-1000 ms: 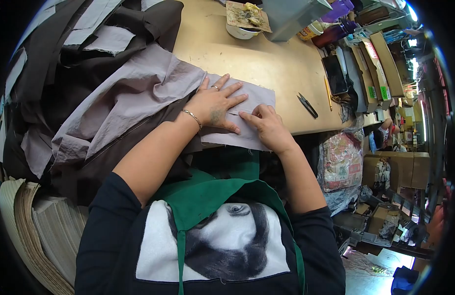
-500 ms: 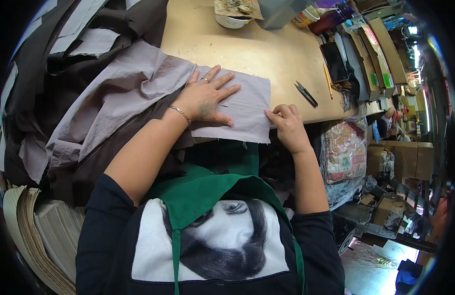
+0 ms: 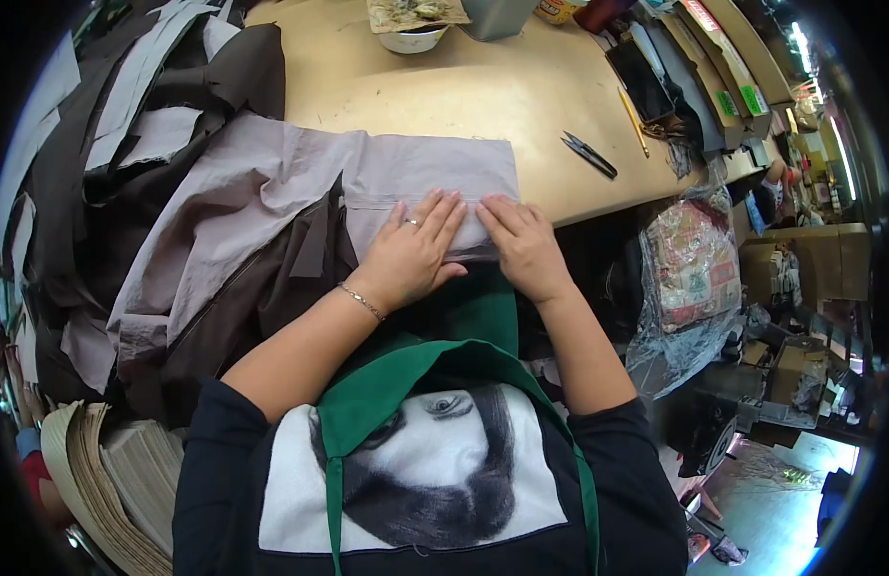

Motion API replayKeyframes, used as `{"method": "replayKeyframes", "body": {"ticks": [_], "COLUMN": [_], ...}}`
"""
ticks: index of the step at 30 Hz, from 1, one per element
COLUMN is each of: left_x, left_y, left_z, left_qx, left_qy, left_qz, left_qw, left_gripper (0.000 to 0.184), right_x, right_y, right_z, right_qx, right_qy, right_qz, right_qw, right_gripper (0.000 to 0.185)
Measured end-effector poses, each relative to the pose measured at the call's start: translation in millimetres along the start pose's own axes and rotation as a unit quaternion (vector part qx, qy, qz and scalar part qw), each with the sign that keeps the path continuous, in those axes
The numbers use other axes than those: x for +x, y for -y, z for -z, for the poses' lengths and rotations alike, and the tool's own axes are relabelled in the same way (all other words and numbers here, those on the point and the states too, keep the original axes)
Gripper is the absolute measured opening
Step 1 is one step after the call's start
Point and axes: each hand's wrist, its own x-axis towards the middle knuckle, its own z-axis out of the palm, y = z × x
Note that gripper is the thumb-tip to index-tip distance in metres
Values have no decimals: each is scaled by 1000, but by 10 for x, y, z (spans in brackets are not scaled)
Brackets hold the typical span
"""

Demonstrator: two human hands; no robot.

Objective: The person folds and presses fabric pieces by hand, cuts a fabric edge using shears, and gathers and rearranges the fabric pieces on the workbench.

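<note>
A pale grey-mauve piece of cloth [image 3: 435, 165] lies smooth over the table's near edge, with a horizontal seam or crease across it. My left hand [image 3: 414, 252], wearing a ring and a bracelet, rests flat on its lower part. Beside it, my right hand [image 3: 527, 246] lies on the cloth near its right edge, fingers extended and close together. The fingertips of both hands nearly meet along the seam line. Leftward, the cloth runs on into a rumpled grey-mauve and dark brown garment [image 3: 224, 206]. Below my hands, the cloth's lower edge is partly hidden.
Black thread snips [image 3: 590, 156] and a yellow pencil [image 3: 634, 123] lie on the table [image 3: 368, 91] to the right. At the back stands a white bowl [image 3: 412, 41]. Folders and boxes [image 3: 718, 58] line the right side. A plastic-wrapped bundle [image 3: 694, 264] sits beyond the right edge.
My left hand has slid down and toward me on the cloth. My right hand has moved left from pinching the cloth's right edge to lying on it. The cloth's lower edge has shifted.
</note>
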Motion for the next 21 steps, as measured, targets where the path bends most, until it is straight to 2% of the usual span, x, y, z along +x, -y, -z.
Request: {"method": "replayKeyframes", "body": {"ticks": [6,9,10,11,14,15,16,18,19,20,21], "left_x": [-420,-430,-402,-385,-277,-220,-202,-160,-147,-142,-144], "left_y": [285,210,131,67,-123,-157,-141,-80,-50,-11,30], "left_z": [176,258,319,342,272,238,156,3,51,120,174], "left_qx": [41,42,42,18,76,82,88,102,-17,-134,-249], "left_qy": [35,60,69,60,46,44,2,-79,-80,-77,-69], "left_qz": [44,67,80,66,0,3,-1,-11,4,17,29], "left_qw": [998,995,994,996,996,996,996,992,997,988,966], "left_gripper": [86,97,99,102,104,93,86,75,65,56,48], "right_x": [-122,-163,-191,-245,-386,-394,-358,-231,-139,68,297], "right_y": [-28,-12,5,34,1,-55,-112,-215,-215,-199,-205], "right_z": [-4,59,89,120,50,24,39,248,386,545,678], "right_qx": [1,89,61,33,-45,-82,-119,-28,20,35,33], "right_qy": [51,18,13,10,31,39,45,11,-8,-34,-24], "right_qz": [-45,-70,-58,-48,-36,-26,-15,-18,-24,-18,-3], "right_qw": [998,993,996,998,998,996,992,999,999,999,999], "right_gripper": [42,50,53,56,62,60,59,48,43,28,25]}}
